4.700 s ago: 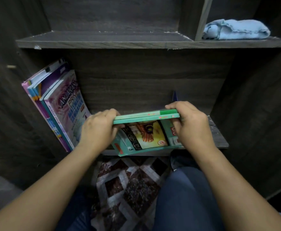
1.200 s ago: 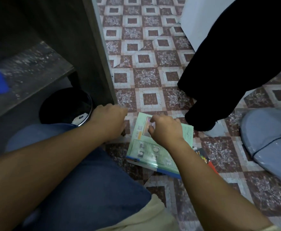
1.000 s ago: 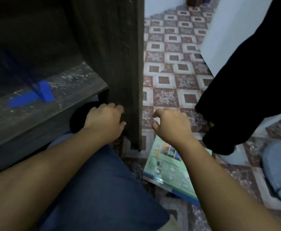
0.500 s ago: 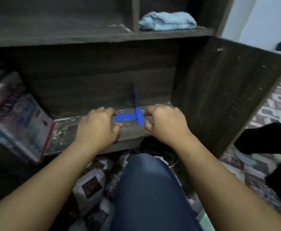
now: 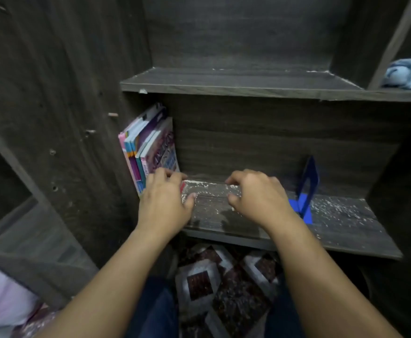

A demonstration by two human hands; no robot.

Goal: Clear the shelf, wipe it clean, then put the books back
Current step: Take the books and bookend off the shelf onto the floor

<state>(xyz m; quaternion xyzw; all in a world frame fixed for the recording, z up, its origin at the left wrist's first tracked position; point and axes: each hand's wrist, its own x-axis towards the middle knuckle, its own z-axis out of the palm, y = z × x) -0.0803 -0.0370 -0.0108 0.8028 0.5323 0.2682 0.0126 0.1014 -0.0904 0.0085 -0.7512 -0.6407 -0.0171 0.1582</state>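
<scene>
Left hand [image 5: 165,203] touches the leaning books [image 5: 151,147], grip unclear; right hand [image 5: 258,198] hovers loosely curled, empty. The paperbacks look light and floppy, likely best clamped together at the spines.

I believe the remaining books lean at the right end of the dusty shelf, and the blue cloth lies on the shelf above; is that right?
Not quite: the head view shows the books leaning at the left end of the dusty shelf, not the right. The blue cloth does lie on the shelf above.
</scene>
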